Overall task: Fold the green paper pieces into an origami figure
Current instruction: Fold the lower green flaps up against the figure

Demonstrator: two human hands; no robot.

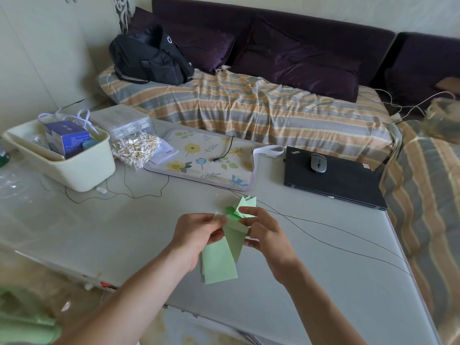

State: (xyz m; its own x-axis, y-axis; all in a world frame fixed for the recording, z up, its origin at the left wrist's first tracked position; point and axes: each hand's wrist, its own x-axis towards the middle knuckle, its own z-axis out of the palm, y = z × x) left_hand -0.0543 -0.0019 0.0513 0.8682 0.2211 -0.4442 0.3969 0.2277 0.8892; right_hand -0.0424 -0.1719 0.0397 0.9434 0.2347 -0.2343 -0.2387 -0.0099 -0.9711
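Here, a cluster of green paper pieces point(231, 235) is held up in the air just above a pale grey table point(311, 270), near the table's front edge. The upper part is already folded: small pointed flaps point(245, 204) fan upward, and a darker green folded section sits just below them. From there, longer flat strips point(219, 265) hang down unfolded toward the person.

The work looks mid-way, at a step of joining or tucking one piece into another at the top of the bundle. The next move probably calls for a small, careful pinch and slide near the folded section, keeping the loose strips from slipping out of line.

The left hand point(196, 232) comes in from the lower left, forearm angled up across the table edge, thumb and fingertips pinching the paper at its upper left corner. The right hand point(266, 235) reaches in from the lower right, its fingers curled around the right side of the bundle, with fingertips pressing at the folded top. Both hands grip the paper; neither is free.

Farther back on the table lie a closed black laptop point(348, 185) with a grey mouse point(318, 163) on it, a floral mat point(206, 160), a cream tub point(74, 168) holding a blue box point(67, 140), and a bag of cotton swabs point(135, 150). Thin dark cables point(323, 241) trail across the surface. Behind is a sofa with a striped cover point(249, 105) and a black bag point(149, 58).
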